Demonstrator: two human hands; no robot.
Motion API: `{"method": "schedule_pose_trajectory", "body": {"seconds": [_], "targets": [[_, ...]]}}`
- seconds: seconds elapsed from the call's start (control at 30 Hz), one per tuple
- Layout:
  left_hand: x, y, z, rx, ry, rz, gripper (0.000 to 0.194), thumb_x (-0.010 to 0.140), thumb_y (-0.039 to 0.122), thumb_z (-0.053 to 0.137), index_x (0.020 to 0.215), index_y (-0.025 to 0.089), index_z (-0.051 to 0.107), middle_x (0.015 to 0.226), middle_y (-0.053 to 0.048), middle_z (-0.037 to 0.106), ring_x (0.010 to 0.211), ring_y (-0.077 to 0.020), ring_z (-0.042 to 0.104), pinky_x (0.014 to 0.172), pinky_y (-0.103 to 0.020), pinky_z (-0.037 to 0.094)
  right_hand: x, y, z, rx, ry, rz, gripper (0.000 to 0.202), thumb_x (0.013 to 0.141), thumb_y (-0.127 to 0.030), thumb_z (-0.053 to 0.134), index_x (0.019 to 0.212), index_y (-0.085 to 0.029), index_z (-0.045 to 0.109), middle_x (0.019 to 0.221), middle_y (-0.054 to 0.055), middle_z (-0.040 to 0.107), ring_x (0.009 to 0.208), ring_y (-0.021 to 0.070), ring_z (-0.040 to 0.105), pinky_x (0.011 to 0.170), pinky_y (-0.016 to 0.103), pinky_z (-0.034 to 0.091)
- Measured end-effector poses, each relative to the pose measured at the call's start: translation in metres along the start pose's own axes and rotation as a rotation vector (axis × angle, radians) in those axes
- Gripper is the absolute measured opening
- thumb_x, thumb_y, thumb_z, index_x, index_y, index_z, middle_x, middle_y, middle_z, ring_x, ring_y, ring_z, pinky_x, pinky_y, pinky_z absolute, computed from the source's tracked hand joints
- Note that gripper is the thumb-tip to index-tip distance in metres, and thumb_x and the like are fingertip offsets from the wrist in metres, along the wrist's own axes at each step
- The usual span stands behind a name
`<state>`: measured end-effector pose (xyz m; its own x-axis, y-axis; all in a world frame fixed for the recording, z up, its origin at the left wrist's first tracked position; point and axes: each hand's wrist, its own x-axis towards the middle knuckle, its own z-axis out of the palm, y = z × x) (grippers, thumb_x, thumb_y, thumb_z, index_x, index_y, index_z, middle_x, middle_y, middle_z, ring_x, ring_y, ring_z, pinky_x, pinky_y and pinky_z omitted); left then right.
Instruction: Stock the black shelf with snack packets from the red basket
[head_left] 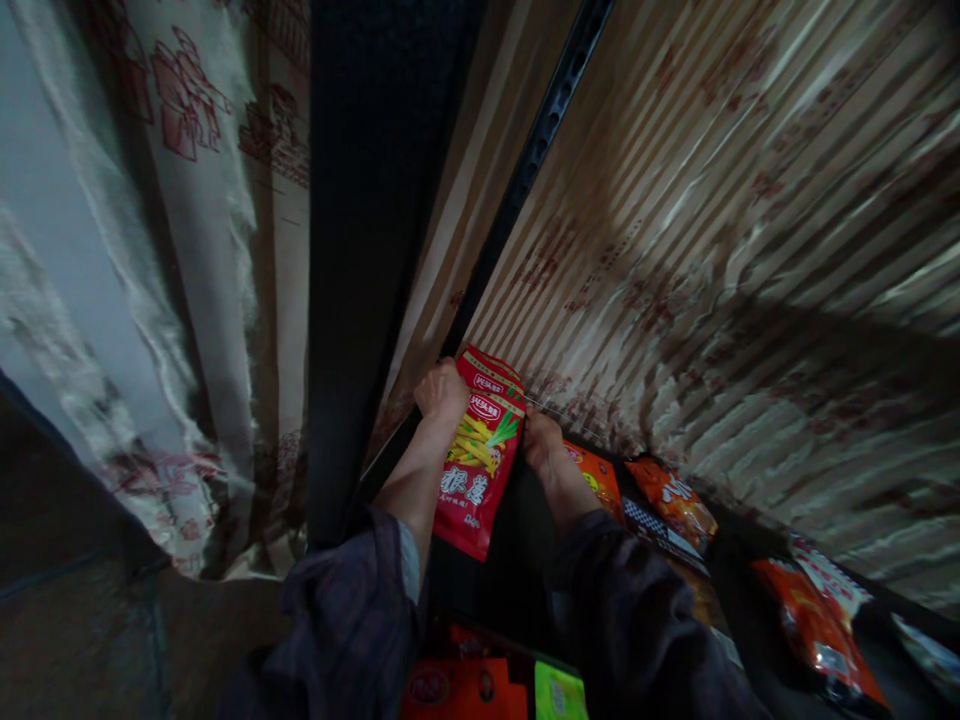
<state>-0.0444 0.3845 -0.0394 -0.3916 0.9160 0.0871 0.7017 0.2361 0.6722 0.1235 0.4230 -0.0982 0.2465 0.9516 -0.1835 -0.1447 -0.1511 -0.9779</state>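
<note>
Two red snack bags (470, 490) overlap on a dark shelf, the front one showing yellow sticks, green stalks and white lettering. My left hand (442, 390) is closed at their upper left edge. Across from it, my right hand (544, 440) is closed against the upper right edge, its fingertips partly hidden. An orange packet (596, 475) lies just right of my right wrist, partly behind the forearm.
Pleated printed paper or cloth (652, 230) lines the back, split by a perforated metal upright (536, 150). More orange packets (817, 620) lie at right. In front are an orange bag (457, 690) and a green packet (560, 692). A printed drape (187, 300) hangs left.
</note>
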Motion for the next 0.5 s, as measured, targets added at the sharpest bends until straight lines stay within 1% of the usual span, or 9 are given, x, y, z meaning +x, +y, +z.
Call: {"method": "schedule_pose_trajectory", "body": {"seconds": [0.1, 0.2, 0.27, 0.3, 0.4, 0.5], "targets": [[-0.003, 0.002, -0.001, 0.004, 0.007, 0.016, 0.03, 0.092, 0.018, 0.045, 0.115, 0.017, 0.063, 0.113, -0.015, 0.071, 0.104, -0.0273, 0.068, 0.085, -0.039, 0.053, 0.0, 0.002, -0.001, 0.005, -0.04, 0.013, 0.011, 0.073, -0.02, 0.066, 0.065, -0.022, 0.058, 0.054, -0.002, 0.065, 0.048, 0.0151, 0.062, 0.049, 0.026, 0.055], [-0.005, 0.002, -0.002, 0.019, 0.069, 0.047, 0.03, 0.091, 0.017, 0.045, 0.113, 0.016, 0.065, 0.116, -0.014, 0.07, 0.113, -0.028, 0.063, 0.085, -0.039, 0.053, -0.003, 0.003, -0.006, 0.009, -0.137, -0.023, 0.005, 0.07, -0.02, 0.067, 0.07, -0.022, 0.062, 0.061, -0.001, 0.069, 0.055, 0.0159, 0.065, 0.052, 0.026, 0.056], [-0.006, 0.001, -0.003, 0.022, 0.089, 0.059, 0.03, 0.091, 0.018, 0.045, 0.112, 0.017, 0.067, 0.114, -0.014, 0.071, 0.114, -0.0284, 0.062, 0.085, -0.039, 0.053, -0.005, 0.003, -0.01, 0.013, -0.214, -0.048, 0.007, 0.067, -0.02, 0.069, 0.071, -0.022, 0.064, 0.064, -0.001, 0.071, 0.059, 0.0163, 0.067, 0.053, 0.025, 0.057], [-0.006, 0.0, -0.003, 0.02, 0.081, 0.058, 0.03, 0.091, 0.018, 0.045, 0.111, 0.017, 0.068, 0.112, -0.014, 0.072, 0.111, -0.0285, 0.064, 0.085, -0.039, 0.053, -0.005, 0.002, -0.012, 0.011, -0.237, -0.052, 0.009, 0.065, -0.021, 0.07, 0.071, -0.022, 0.064, 0.065, -0.001, 0.071, 0.06, 0.0165, 0.067, 0.053, 0.025, 0.057], [-0.006, -0.001, -0.004, 0.016, 0.042, 0.041, 0.031, 0.091, 0.021, 0.045, 0.109, 0.018, 0.07, 0.112, -0.014, 0.072, 0.105, -0.0282, 0.067, 0.085, -0.039, 0.053, -0.005, 0.001, -0.013, -0.02, -0.233, -0.045, 0.013, 0.061, -0.021, 0.073, 0.07, -0.022, 0.063, 0.062, -0.002, 0.07, 0.058, 0.0166, 0.066, 0.053, 0.026, 0.056], [-0.006, -0.001, -0.005, 0.018, 0.03, 0.029, 0.033, 0.091, 0.021, 0.044, 0.111, 0.019, 0.069, 0.118, -0.014, 0.069, 0.106, -0.0274, 0.066, 0.086, -0.039, 0.052, -0.004, 0.002, -0.01, -0.051, -0.199, -0.054, 0.014, 0.062, -0.021, 0.073, 0.069, -0.021, 0.061, 0.058, -0.002, 0.068, 0.053, 0.0154, 0.064, 0.051, 0.026, 0.054]]}}
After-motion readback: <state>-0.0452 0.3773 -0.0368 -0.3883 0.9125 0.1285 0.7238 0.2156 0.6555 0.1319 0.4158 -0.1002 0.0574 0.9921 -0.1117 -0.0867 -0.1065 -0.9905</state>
